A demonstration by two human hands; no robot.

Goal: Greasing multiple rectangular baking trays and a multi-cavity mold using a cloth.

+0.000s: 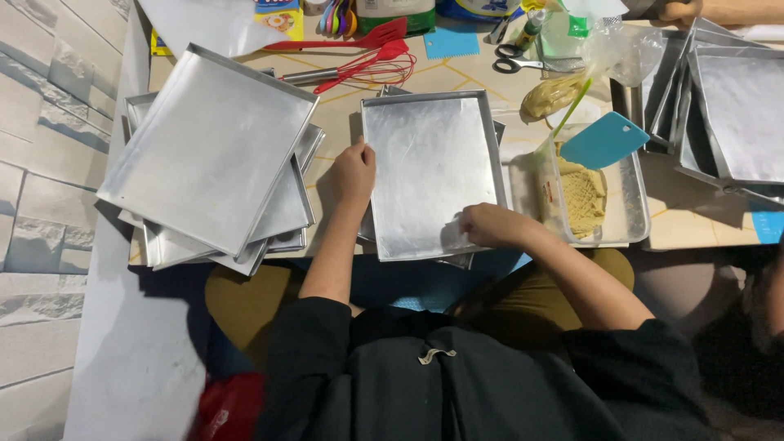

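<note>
The left hand (353, 173) rests with curled fingers against the left edge of a metal tray (430, 167) lying flat at the centre of the worktop (343, 122); the right hand (488, 225) presses down, fingers bent, on the tray's near right corner. A stack of similar trays (208, 151) sits just left. A plastic container (625, 204) with a blue scraper (604, 140) stands just right of the tray.

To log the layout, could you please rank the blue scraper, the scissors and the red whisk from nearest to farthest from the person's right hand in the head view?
From the right hand:
1. Blue scraper, to its right, over the dough tub.
2. Scissors, further up the table.
3. Red whisk, up and to the left.
</note>
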